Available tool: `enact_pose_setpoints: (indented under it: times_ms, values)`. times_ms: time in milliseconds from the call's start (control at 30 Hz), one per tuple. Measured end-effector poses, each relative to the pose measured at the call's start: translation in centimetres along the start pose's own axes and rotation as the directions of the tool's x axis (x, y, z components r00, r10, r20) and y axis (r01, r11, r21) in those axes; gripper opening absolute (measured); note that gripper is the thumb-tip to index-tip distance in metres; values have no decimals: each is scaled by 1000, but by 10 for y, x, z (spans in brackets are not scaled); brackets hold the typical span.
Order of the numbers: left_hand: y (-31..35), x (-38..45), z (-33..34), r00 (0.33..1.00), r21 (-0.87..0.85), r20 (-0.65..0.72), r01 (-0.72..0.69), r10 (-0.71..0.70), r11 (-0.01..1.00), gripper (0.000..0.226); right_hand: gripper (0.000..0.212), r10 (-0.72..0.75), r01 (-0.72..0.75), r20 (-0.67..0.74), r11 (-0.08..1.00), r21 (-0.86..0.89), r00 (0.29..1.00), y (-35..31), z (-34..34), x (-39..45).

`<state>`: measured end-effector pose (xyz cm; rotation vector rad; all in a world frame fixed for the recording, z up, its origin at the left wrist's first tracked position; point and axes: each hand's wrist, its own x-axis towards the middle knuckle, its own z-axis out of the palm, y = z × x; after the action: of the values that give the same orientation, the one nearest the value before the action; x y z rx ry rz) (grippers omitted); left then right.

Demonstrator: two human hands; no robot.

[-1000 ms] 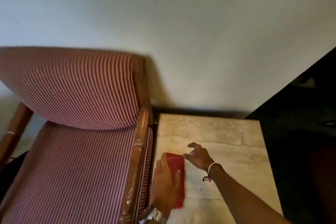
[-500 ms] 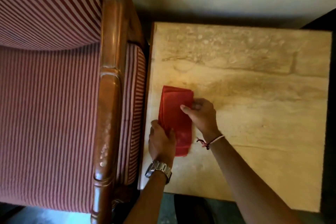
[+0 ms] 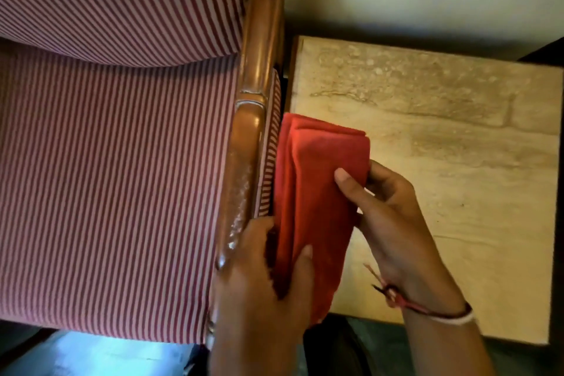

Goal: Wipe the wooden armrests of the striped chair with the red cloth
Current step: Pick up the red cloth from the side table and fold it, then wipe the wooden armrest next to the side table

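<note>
1. Your left hand [image 3: 265, 281] grips the near end of the folded red cloth [image 3: 317, 192], thumb on top, fingers wrapped underneath.
2. Your right hand [image 3: 393, 223] pinches the cloth's right edge, thumb pressed on its top face.
3. The cloth hangs between both hands, just beside the glossy brown wooden armrest [image 3: 244, 168] of the red-and-white striped chair [image 3: 116, 162].
4. It overlaps the left edge of the pale stone-patterned side table [image 3: 457, 137]; whether it touches the tabletop, you can't tell.

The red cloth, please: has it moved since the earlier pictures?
Yes. The red cloth has shifted off the table edge toward the armrest.
</note>
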<state>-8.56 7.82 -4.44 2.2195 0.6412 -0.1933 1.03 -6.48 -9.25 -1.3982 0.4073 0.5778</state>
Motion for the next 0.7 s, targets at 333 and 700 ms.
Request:
enact_pose_setpoints:
  times_ms: [333,700]
  values:
    - [-136,36,-54,999,61,20,35,-37,998,55,58,-439,153,-366,786,-599,821,50,132,-22]
    - [-274,159,-39,903,618,250,-427,350,661,87,66,-589,22,-116,222,-975,800,74,187,38]
